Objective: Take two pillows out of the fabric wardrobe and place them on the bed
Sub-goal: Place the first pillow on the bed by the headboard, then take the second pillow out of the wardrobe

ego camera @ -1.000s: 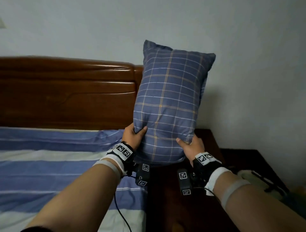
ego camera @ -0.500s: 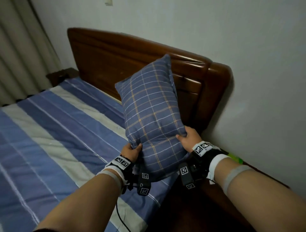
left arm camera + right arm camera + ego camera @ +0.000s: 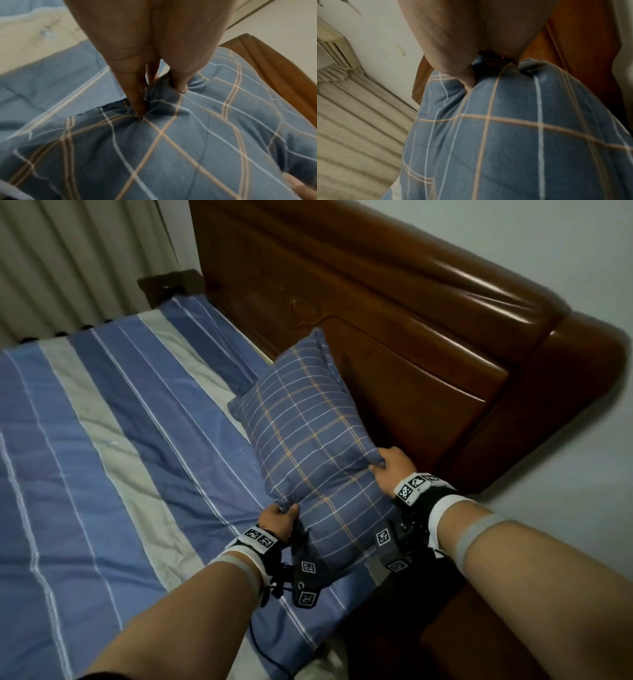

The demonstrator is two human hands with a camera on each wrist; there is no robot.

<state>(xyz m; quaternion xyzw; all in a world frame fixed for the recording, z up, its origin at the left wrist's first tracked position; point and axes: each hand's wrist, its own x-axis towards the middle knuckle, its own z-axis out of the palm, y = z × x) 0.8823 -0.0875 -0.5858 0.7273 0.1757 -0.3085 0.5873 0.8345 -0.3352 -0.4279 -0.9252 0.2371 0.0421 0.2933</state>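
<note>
Pillow point(image 3: 308, 446) now hangs low over the striped bed point(image 3: 102, 457) beside the headboard point(image 3: 411, 337), having dropped from upright before the wall 1 second ago. Left hand point(image 3: 278, 517) and right hand point(image 3: 392, 470) each pinch its near edge. Judging by this, pillow 1 is nearly placed.

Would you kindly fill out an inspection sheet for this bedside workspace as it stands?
Surface: bed with blue and cream striped sheet.
Job's things: one plaid pillow, held tilted beside the headboard; second pillow and wardrobe nothing seen.
Clutter: nothing seen.
Grippers: left hand and right hand each grip the pillow's near end.
Cables: black cable hangs below the left wrist.
Surroundings: curtain, white wall.
</note>
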